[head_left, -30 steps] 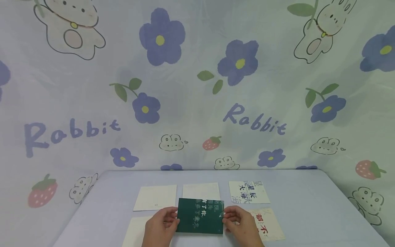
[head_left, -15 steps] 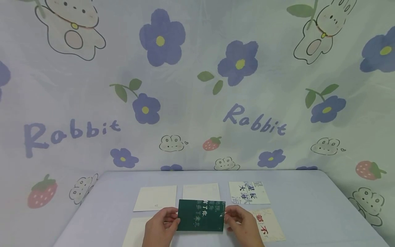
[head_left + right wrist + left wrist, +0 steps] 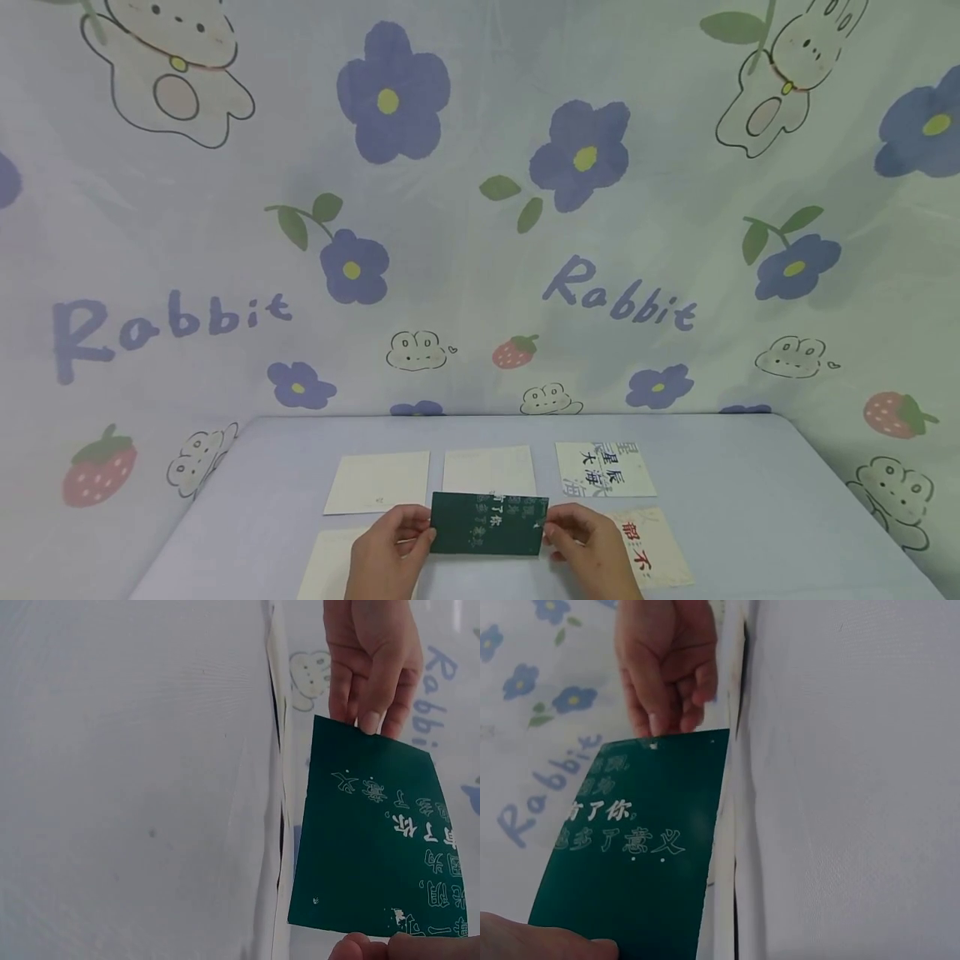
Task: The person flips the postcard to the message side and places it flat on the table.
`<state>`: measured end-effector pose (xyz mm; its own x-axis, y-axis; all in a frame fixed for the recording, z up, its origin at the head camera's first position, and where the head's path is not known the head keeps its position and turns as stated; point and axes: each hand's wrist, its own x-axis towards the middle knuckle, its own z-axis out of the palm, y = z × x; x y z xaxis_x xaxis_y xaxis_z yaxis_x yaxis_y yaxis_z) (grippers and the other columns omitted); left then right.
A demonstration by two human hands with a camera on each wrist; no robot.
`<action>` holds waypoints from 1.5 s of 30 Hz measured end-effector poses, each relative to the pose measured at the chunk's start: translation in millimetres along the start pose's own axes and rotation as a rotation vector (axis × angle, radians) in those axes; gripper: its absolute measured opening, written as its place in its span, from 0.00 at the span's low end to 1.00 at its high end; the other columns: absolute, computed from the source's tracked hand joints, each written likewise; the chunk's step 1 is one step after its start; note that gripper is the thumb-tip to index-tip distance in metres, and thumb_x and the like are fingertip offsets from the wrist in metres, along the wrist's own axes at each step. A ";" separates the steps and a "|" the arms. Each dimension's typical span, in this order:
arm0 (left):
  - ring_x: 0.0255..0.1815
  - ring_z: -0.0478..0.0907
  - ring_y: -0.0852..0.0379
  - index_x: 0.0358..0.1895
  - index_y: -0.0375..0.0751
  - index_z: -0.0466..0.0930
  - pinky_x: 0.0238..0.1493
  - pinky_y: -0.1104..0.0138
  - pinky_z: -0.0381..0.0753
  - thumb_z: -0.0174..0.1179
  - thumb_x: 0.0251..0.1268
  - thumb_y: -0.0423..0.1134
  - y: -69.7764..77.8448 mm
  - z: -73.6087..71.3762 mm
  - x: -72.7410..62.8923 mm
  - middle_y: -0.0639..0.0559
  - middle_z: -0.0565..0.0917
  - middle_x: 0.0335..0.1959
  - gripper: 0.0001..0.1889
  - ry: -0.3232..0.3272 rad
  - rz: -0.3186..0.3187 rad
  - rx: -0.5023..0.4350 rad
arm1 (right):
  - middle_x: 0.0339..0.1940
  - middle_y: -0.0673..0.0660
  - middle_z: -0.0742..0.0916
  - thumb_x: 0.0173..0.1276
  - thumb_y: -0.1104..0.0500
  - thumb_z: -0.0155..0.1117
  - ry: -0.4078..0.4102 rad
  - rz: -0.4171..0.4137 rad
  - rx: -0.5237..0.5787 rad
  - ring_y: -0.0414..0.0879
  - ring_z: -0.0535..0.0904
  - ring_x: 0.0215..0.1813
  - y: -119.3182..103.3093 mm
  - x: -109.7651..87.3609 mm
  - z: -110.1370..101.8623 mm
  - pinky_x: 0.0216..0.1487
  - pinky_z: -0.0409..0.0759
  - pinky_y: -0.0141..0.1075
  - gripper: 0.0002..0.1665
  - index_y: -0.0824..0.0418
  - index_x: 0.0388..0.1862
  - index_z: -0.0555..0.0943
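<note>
A dark green card (image 3: 486, 525) printed with white Chinese characters is held between both hands, above the near middle of the table. My left hand (image 3: 390, 550) pinches its left edge, thumb on the front face. My right hand (image 3: 588, 546) pinches the opposite edge in the same way. In the left wrist view the green card (image 3: 637, 847) stretches from the left thumb (image 3: 555, 941) up to the other hand's fingers. The right wrist view shows the card (image 3: 375, 832) tilted, its lettering facing the camera.
Cream cards lie flat on the pale table (image 3: 750, 500): one at back left (image 3: 377, 483), one behind the green card (image 3: 489, 469), one at front left (image 3: 327, 562). On the right are a blue-lettered card (image 3: 606, 469) and a red-lettered card (image 3: 654, 550). A patterned curtain (image 3: 465, 208) hangs behind.
The green card has tipped back, its top edge dropping, so its face looks shorter in the head view. Both hands keep their hold in nearly the same place.
</note>
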<state>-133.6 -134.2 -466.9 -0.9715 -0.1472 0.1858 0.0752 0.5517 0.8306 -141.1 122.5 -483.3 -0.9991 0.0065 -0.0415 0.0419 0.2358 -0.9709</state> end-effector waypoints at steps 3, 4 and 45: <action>0.34 0.85 0.58 0.41 0.37 0.83 0.35 0.71 0.85 0.72 0.55 0.27 0.1 -0.1 -0.1 0.54 0.84 0.32 0.11 0.009 0.000 -0.009 | 0.33 0.55 0.87 0.68 0.66 0.67 -0.015 -0.005 0.007 0.49 0.85 0.35 -0.4 -0.5 -0.7 0.36 0.86 0.34 0.07 0.68 0.43 0.84; 0.34 0.85 0.58 0.41 0.37 0.83 0.36 0.71 0.85 0.72 0.55 0.27 0.3 -0.3 -0.1 0.54 0.84 0.32 0.10 0.011 0.000 -0.010 | 0.32 0.55 0.87 0.68 0.65 0.67 -0.019 -0.003 0.008 0.49 0.85 0.35 -0.6 -0.6 -0.8 0.36 0.86 0.34 0.08 0.68 0.43 0.84; 0.31 0.84 0.64 0.33 0.44 0.84 0.33 0.73 0.83 0.71 0.55 0.28 -1.4 -1.0 -1.6 0.58 0.87 0.30 0.07 0.060 -0.002 -0.007 | 0.37 0.58 0.90 0.70 0.59 0.67 0.021 0.089 -0.004 0.48 0.87 0.41 -2.2 0.8 -3.7 0.43 0.86 0.35 0.12 0.69 0.43 0.87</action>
<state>-131.9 -135.5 -467.9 -0.9563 -0.1979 0.2151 0.0749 0.5455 0.8348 -142.1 125.6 -480.4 -0.9913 0.0483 -0.1222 0.1302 0.2372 -0.9627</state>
